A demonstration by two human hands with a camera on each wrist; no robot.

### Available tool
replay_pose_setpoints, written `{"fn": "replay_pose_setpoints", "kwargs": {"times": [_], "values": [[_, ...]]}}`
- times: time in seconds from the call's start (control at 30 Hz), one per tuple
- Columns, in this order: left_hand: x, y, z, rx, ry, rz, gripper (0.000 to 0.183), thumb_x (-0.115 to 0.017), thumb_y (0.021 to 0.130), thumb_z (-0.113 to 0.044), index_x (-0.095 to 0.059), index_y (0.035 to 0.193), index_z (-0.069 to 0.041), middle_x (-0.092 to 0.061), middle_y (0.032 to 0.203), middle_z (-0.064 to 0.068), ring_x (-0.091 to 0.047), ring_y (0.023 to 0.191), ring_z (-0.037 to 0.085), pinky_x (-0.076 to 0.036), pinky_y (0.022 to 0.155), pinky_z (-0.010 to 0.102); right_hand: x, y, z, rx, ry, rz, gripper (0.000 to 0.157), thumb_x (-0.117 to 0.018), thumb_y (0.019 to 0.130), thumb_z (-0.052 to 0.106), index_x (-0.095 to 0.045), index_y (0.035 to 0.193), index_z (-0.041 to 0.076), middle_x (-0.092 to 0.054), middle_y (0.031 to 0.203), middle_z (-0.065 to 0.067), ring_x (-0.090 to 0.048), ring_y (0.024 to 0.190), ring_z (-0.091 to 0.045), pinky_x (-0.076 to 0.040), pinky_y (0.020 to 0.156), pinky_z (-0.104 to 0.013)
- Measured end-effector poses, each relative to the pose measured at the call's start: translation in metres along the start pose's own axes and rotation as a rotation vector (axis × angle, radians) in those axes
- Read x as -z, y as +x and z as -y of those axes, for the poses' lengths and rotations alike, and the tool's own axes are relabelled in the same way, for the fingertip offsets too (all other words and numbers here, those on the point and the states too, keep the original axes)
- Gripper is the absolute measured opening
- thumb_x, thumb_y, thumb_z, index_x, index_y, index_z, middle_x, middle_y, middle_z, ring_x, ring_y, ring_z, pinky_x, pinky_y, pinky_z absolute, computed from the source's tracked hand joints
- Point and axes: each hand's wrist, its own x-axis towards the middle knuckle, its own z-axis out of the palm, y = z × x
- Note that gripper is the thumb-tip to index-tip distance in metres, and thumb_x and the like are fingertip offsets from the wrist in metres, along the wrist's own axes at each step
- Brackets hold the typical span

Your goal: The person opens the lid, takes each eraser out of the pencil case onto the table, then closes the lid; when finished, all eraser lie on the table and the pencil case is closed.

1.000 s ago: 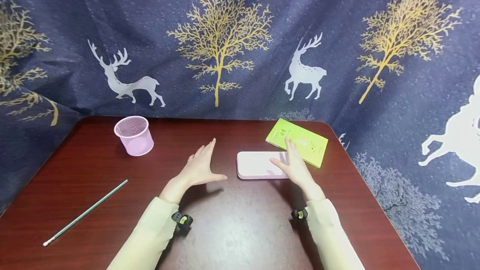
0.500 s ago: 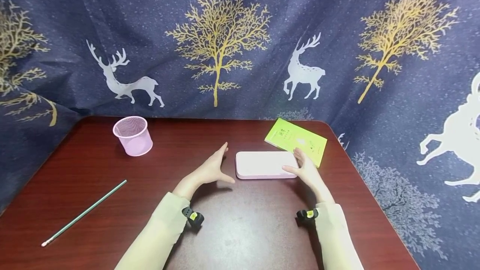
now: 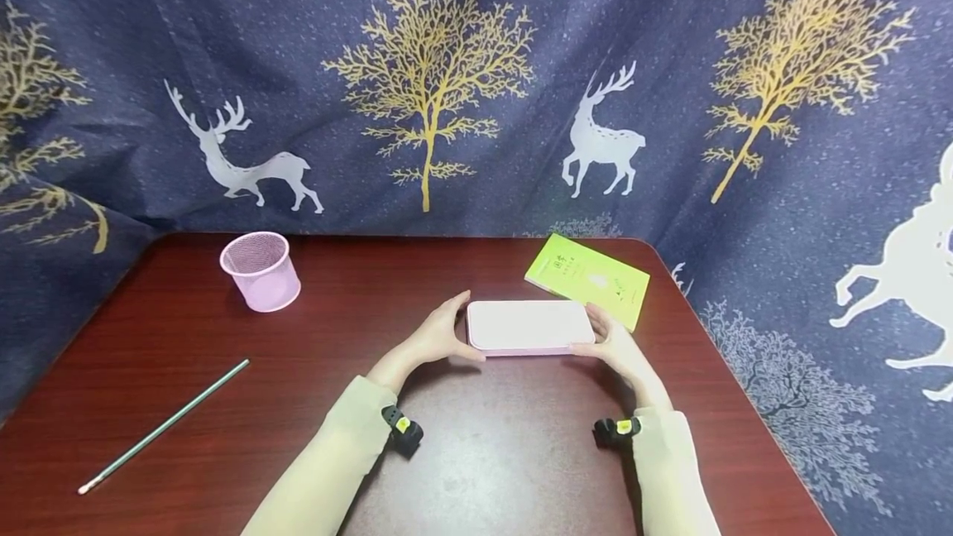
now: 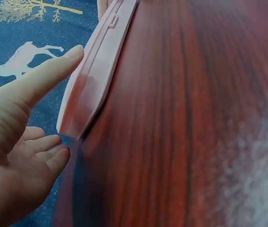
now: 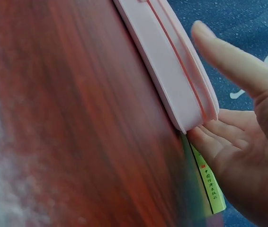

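A flat pink pencil case (image 3: 531, 326) with a pale lid lies on the dark red wooden table. My left hand (image 3: 438, 337) is at its left end, thumb along the front corner and fingers toward the back. Seen from the left wrist, the thumb (image 4: 53, 72) overlaps the case's edge, with the fingers loosely bent beyond its end. At the other end is my right hand (image 3: 616, 347), its fingertips close against the case. The right wrist view shows that thumb (image 5: 228, 59) spread away from the case's side. A small latch (image 4: 113, 21) shows on the case's front.
Behind the case, toward the right, lies a bright green book (image 3: 596, 275). A pink mesh pen holder (image 3: 270, 284) stands at the back left. One green pencil (image 3: 164, 427) lies slanted on the left of the table (image 3: 357, 271). A dark blue patterned cloth (image 3: 491, 147) hangs behind.
My left hand has moved right to the pencil case's left end. The right hand has shifted right from over the case to its right end. The case has stayed in place.
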Motion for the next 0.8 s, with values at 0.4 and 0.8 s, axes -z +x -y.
{"fn": "replay_pose_setpoints", "kwargs": {"times": [0.4,0.8], "values": [[-0.006,0.002,0.003,0.025,-0.018,-0.054,0.106,-0.094,0.059,-0.018,-0.037,0.145,0.007,-0.044,0.145,0.027,-0.052,0.128,0.038,-0.044,0.107,0.042,0.0,0.007,-0.006,0.034,0.112,0.058,0.096,-0.073,0.08,-0.006,-0.01,0.153,-0.007,-0.014,0.159,-0.029,-0.013,0.149,-0.042,-0.015,0.119,-0.053],[-0.01,0.005,0.002,-0.027,0.036,-0.091,0.102,-0.095,0.057,-0.019,-0.044,0.14,0.009,-0.051,0.141,0.026,-0.051,0.13,0.036,-0.043,0.109,0.041,0.001,0.003,-0.016,0.04,0.14,0.021,0.091,-0.071,0.082,-0.004,-0.014,0.154,-0.005,-0.019,0.159,-0.026,-0.018,0.148,-0.04,-0.022,0.117,-0.044]]}}
